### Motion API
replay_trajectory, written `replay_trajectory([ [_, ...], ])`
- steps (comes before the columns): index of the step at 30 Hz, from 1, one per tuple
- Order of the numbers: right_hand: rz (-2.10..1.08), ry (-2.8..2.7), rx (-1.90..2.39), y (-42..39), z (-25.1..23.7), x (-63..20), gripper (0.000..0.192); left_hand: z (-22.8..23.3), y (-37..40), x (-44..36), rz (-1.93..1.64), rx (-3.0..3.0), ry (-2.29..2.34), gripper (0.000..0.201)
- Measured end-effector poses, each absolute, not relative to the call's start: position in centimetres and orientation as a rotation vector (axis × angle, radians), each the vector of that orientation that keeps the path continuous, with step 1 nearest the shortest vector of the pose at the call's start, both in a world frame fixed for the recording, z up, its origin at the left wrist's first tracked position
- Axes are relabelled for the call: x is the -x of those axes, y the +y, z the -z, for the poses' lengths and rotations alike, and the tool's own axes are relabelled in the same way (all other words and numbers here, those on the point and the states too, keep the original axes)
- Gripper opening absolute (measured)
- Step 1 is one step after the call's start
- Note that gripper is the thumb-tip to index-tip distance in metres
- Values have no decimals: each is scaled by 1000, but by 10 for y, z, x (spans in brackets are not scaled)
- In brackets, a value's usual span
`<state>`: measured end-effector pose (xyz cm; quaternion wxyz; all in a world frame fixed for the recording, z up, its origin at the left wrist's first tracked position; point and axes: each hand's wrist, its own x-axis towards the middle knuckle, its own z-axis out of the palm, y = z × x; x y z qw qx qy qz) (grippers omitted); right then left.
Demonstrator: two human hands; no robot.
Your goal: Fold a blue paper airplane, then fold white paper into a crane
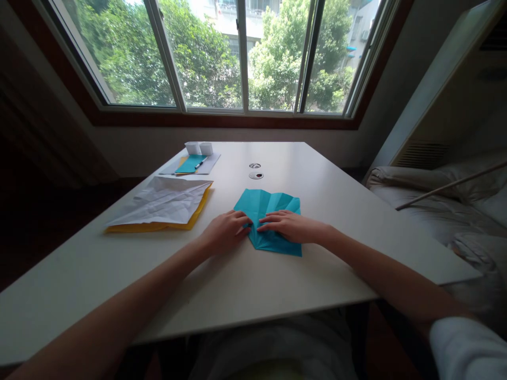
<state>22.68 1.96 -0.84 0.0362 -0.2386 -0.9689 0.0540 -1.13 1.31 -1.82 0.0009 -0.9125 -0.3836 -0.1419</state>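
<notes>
A creased sheet of turquoise paper point(263, 203) lies on the white table in front of me, with fold lines running across it and its edges slightly raised. At its left edge is my left hand point(227, 231), fingers bent and closed on the paper near the thumb. My right hand point(291, 225) rests palm down over the right part of the sheet, its fingers stretched out towards the left and pressing on the surface. The fingertips of both hands are close together near the sheet's middle. Part of the paper is hidden under my right hand.
Left of my hands, creased white paper point(170, 198) lies on yellow paper point(196, 217). Farther back are two small white containers point(193, 148), flat turquoise paper point(189, 163) and a pen point(200, 162). Round inserts point(255, 175) sit in the table point(317, 179). A sofa point(420, 182) stands at right.
</notes>
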Motion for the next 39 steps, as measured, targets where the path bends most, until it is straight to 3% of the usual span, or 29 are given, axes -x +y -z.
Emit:
replay_trajectory([
  [12,-173,-2940,664,9,10,-216,40,16,11,10,301,2761,-1350,30],
  [27,-240,-2954,677,9,9,-216,46,19,14,16,20,2625,-1698,74],
  [35,-256,-2938,736,14,-1,-223,75,17,14,22,28,2542,-1811,76],
  [39,-173,-2921,738,18,-5,-226,63,14,12,24,40,2486,-1889,71],
])
